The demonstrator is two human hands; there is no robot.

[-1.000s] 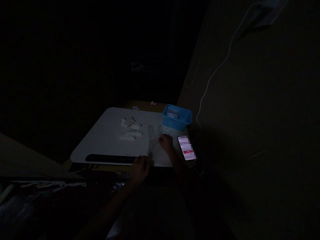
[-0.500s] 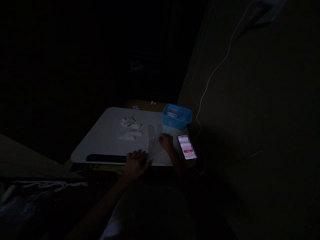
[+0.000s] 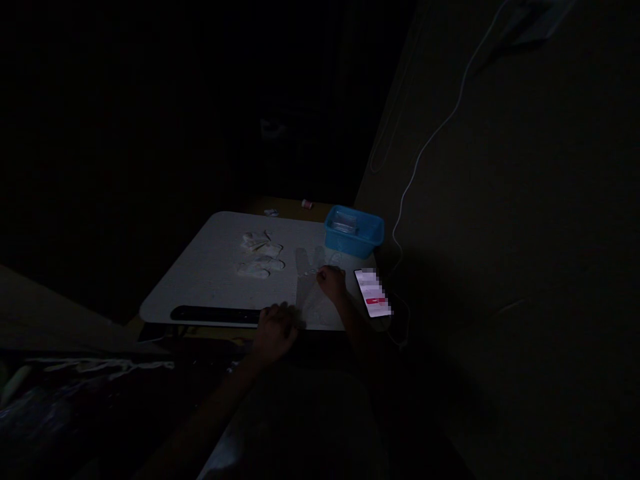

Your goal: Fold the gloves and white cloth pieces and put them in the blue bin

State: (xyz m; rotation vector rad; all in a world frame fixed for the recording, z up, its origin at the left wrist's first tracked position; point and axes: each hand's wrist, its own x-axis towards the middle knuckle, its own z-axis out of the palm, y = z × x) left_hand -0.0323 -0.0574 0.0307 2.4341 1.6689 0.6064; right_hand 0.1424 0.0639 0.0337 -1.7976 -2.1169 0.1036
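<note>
The scene is very dark. On a white table (image 3: 210,280) lies a thin, pale, glove-shaped piece (image 3: 307,280) with its fingers pointing away from me. My right hand (image 3: 331,282) rests on the middle of that piece with its fingers curled. My left hand (image 3: 277,327) sits at the table's near edge, by the lower end of the piece, fingers bent onto it. Whether either hand pinches the piece is hard to make out.
Several small white folded items (image 3: 260,257) lie left of the piece. A blue plastic tub (image 3: 354,233) stands at the back right. A lit phone (image 3: 373,292) lies right of my right hand. A black bar (image 3: 215,314) runs along the near edge. A white cable (image 3: 425,147) hangs on the wall.
My left hand shifted a little left along the table's near edge and then settled back. My right hand stayed on the pale piece.
</note>
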